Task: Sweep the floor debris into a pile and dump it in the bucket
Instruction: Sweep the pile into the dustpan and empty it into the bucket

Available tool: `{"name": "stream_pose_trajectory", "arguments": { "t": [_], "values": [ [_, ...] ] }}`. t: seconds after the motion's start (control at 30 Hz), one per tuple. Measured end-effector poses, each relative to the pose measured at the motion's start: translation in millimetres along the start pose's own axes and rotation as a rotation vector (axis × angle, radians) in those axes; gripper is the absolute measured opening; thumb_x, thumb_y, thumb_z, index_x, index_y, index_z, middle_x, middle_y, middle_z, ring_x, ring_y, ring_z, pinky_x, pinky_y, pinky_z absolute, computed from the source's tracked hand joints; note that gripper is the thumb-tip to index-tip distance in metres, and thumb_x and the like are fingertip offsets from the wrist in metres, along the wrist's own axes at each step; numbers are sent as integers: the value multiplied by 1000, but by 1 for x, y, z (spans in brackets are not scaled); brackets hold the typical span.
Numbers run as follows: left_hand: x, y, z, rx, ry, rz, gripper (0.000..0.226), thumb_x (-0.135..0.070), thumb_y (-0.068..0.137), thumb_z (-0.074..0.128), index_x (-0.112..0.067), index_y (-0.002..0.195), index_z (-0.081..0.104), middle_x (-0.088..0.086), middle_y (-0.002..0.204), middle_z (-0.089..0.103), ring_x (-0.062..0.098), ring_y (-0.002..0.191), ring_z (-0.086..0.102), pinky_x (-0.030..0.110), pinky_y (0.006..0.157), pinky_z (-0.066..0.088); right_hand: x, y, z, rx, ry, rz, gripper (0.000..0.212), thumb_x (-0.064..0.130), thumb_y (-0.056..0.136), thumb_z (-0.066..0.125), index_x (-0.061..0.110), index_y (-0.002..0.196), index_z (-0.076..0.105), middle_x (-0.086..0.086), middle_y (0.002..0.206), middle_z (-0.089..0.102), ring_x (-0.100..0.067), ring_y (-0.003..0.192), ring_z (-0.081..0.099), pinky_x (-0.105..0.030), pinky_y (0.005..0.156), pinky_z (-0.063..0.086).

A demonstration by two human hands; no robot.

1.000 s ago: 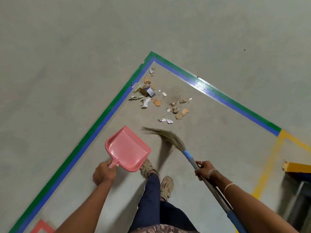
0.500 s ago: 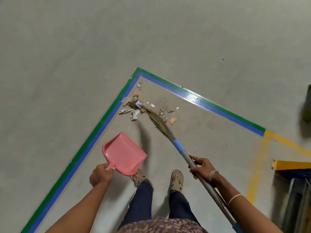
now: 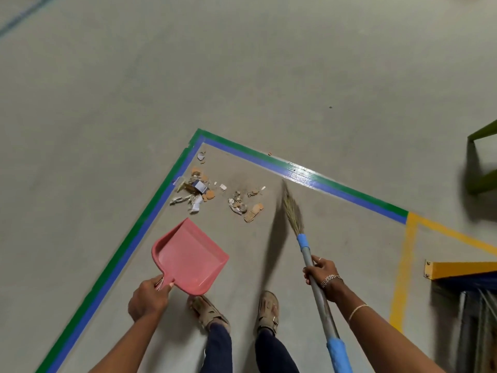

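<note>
Your left hand (image 3: 149,297) was curled round the short handle of the pink dustpan (image 3: 188,258), and your fist hid most of that handle. The pan sat out ahead of your left sandal (image 3: 208,313), its open lip turned toward the taped corner. I could not tell whether it touched the floor (image 3: 107,103).

Your right hand (image 3: 322,278), a bracelet (image 3: 331,279) at the wrist, gripped the grey shaft of the broom (image 3: 306,254) just below its upper blue collar. The shaft ran down past your forearm, and its blue-sleeved end was cut off by the bottom edge. The bristles (image 3: 292,211) were smeared by motion blur. Their tip lay near the blue tape line (image 3: 349,196), to the right of the debris and apart from it. Whether they brushed the concrete was hard to make out.

The debris (image 3: 199,188) lay inside the corner of the green and blue tape, beyond the dustpan, in two loose clusters. The left one sat just beside the blue line and held a small dark box, torn white paper and orange-brown bits. The right cluster (image 3: 243,204) was crumpled scraps and cardboard pieces. A few fragments trailed up toward the corner's point. Most pieces were too small to name.

Yellow tape (image 3: 403,265) met the coloured lines on your right. A yellow beam (image 3: 462,269) over dark racking and a blurred green frame (image 3: 481,157) were both cropped by the right edge.
</note>
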State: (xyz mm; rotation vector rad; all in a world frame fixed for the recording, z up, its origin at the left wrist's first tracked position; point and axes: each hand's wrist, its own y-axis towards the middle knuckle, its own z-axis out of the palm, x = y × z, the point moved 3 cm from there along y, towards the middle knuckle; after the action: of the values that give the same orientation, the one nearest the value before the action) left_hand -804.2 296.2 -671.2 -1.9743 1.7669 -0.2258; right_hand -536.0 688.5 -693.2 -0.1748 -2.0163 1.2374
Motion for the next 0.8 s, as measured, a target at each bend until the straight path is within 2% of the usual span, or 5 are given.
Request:
{"name": "stream_pose_trajectory", "arguments": {
  "t": [0.3,0.4,0.47,0.6,0.8],
  "values": [
    [0,-28,7,-23,13,1,39,-48,81,78,-32,117,74,11,97,75,39,88,67,35,69,50,8,31,68,196,-133,70,20,-11,79,55,-11,98,56,-16,64,53,-21,39,51,-29,45,46],
    [9,-36,3,-19,16,-27,39,-51,82,76,-33,117,74,11,97,75,38,88,68,35,69,49,21,18,94,288,-146,39,26,-10,80,53,-13,106,57,-16,63,54,-20,40,52,-27,46,46],
    [13,-42,-2,-19,6,-43,40,-52,82,75,-33,117,74,11,99,75,37,90,68,35,70,49,29,6,102,326,-133,11,31,-10,82,53,-1,112,55,-15,62,54,-19,40,51,-26,44,45],
    [22,-47,-11,-26,-24,-74,42,-55,81,75,-33,117,74,10,97,75,37,88,68,35,70,50,33,-12,96,324,-155,-80,65,-11,79,57,0,141,44,-17,65,57,-22,45,51,-28,46,47],
    [22,-38,-23,-40,-119,-104,35,-52,84,75,-29,110,77,13,90,74,34,76,62,32,67,44,26,-14,64,174,-179,-200,61,-7,79,62,5,137,53,-17,71,63,-21,51,56,-30,49,51]
  ]
}}
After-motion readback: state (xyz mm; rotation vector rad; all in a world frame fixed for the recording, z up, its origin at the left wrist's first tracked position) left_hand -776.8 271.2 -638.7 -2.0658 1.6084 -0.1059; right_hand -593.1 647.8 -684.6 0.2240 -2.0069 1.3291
